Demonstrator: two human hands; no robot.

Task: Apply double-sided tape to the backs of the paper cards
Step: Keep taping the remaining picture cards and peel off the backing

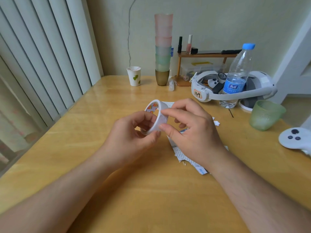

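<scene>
Right now both hands are busy with the tape roll, which is held up off the table, tilted so its open core faces left and toward the camera. The left hand grips the roll, fingers curled through the core and thumb under the lower rim. The right hand has its fingers partly curled, with the thumb and forefinger tips touching the roll's outer band, as if hunting for the loose end; whether a tab is already lifted is too small to tell. The cards lie flat on the table under and just beside the right hand, printed side showing at the edges, with a few torn white scraps near them. The roll looks light and stiff, so a hold through the core should steady it, but the tape itself is probably thin, floppy and very sticky: best pinched only at the very end, by the backing, and pulled out taut so it does not fold on itself. The cards look like thin paper, easy to crease or drag, so they will likely want a finger pressing them flat while the tape goes down. A bottle, headset and green cup stand well apart, to the right.
</scene>
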